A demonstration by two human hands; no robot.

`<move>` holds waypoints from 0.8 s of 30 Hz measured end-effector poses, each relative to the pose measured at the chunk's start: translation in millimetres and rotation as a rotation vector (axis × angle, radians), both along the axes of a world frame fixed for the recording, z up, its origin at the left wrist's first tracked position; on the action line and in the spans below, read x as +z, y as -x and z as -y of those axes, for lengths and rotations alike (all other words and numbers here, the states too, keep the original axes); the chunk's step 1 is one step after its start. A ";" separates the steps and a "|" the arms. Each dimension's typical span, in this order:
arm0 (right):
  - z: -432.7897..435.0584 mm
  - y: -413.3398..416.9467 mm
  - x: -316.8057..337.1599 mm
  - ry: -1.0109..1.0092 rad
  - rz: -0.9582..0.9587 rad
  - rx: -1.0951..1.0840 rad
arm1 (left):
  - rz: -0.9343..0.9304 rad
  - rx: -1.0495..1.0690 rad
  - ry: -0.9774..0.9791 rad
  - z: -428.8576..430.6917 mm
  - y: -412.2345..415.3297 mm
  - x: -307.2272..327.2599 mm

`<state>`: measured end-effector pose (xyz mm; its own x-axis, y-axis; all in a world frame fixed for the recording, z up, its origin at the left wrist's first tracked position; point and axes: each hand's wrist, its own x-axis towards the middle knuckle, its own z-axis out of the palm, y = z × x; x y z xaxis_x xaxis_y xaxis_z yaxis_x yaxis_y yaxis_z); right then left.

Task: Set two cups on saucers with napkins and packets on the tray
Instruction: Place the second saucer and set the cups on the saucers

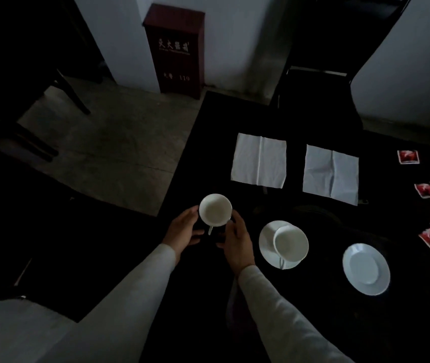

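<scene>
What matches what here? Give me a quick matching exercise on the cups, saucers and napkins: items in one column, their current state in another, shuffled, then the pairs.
Items
1. cup near the table's left edge
2. second cup
3. right-hand saucer
4. two napkins

States
A. bare, nothing on it
B. lying flat side by side at the far side of the table
C. between the left hand and right hand
D. sitting on a saucer

Pairs: 1-C, 2-D, 3-A, 4-B
</scene>
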<state>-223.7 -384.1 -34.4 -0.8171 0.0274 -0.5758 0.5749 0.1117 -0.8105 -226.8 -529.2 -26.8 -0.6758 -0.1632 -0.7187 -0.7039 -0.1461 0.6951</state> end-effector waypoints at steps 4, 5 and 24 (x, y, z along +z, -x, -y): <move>7.4 8.8 -1.7 0.264 0.137 -0.207 | 0.032 0.030 -0.075 -4.3 9.0 -2.9; 8.5 10.8 -1.5 0.280 0.160 -0.233 | 0.033 0.044 -0.085 -4.3 9.2 -4.2; 10.6 5.0 6.1 0.325 0.206 -0.236 | -0.030 0.109 -0.150 -3.7 -13.5 -3.0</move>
<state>-228.7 -394.7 -28.3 -0.6773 -0.0100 -0.7356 0.7075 -0.2829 -0.6476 -213.3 -525.6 -29.7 -0.6812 -0.1296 -0.7205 -0.6577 -0.3238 0.6801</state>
